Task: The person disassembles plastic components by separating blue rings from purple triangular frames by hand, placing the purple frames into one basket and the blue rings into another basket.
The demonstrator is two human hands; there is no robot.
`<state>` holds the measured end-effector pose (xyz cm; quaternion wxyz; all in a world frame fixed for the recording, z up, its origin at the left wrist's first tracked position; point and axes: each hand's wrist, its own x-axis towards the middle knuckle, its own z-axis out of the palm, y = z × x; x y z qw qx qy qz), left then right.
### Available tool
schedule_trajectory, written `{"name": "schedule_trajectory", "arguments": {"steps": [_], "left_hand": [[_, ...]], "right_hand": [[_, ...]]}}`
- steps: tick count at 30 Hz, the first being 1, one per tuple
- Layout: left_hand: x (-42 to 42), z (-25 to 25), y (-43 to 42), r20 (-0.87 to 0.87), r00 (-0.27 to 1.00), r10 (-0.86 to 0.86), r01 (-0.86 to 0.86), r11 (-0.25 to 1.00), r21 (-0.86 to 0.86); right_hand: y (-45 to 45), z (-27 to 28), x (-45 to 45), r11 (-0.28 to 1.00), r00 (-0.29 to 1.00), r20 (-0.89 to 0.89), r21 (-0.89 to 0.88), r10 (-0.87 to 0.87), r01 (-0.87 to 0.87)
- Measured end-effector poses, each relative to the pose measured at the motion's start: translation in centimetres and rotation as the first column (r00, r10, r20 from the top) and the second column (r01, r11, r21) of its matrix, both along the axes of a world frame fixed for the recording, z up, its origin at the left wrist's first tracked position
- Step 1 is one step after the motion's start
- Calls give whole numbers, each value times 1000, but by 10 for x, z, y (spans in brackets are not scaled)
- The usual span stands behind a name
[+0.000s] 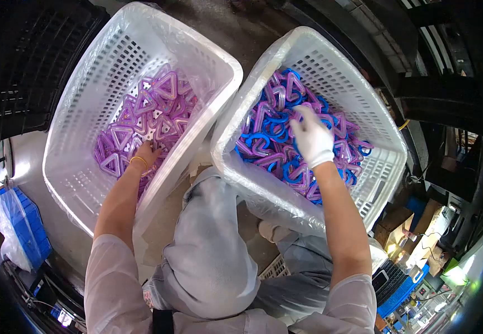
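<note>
My left hand, bare with a yellow band at the wrist, reaches into the left white crate. It touches a heap of purple translucent triangle frames; its thumb and a finger show apart, and the other fingertips are partly hidden. My right hand, in a white glove, is over the right white crate. Its fingers are stretched and somewhat blurred, just above a mix of purple pieces and blue ring-like pieces. I see nothing clearly held in it.
Clear plastic film lines both crates, which stand close together in front of my knees. A blue crate with plastic film is at the far left. Cardboard boxes stand at the right, and dark metal framing is behind.
</note>
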<state>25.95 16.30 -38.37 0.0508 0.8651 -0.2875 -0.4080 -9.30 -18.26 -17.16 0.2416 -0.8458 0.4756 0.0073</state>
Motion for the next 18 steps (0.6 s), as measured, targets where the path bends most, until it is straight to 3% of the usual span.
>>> {"name": "schedule_trajectory", "arguments": {"steps": [1,3,4,6,8,11,13,15,17,18], "left_hand": [[1,-1,0,3,1000,2,-2,1000,-3],[-1,2,-4,3,1000,7,-7,1000,-9],[-3,8,-6,-22,999,28,-27,1000,11],[-6,22,-13,-67,995,69,-66,997,44],[-1,-2,1,-25,998,49,-48,998,27],[-3,-4,3,-19,998,52,-52,999,3],[-3,-1,1,-24,998,58,-58,998,-18],[-4,0,3,-20,998,55,-56,998,-40],[-3,-3,5,-20,998,67,-68,997,-41],[-4,-4,5,-22,997,72,-73,996,-43]], "right_hand": [[3,-6,8,987,984,77,-13,160,-159],[4,-9,27,978,942,-262,70,208,-196],[3,-6,37,981,896,-408,144,178,-129],[1,-19,34,977,896,-401,164,191,-135],[2,-28,29,974,887,-416,184,199,-132],[10,-28,17,988,959,-256,124,125,-96],[4,-30,4,997,989,-144,67,-22,32],[-16,-25,-13,977,959,-189,-17,-211,212],[-43,-45,-52,949,950,-10,46,-313,313],[-55,-47,-67,923,936,-49,157,-349,352]]}}
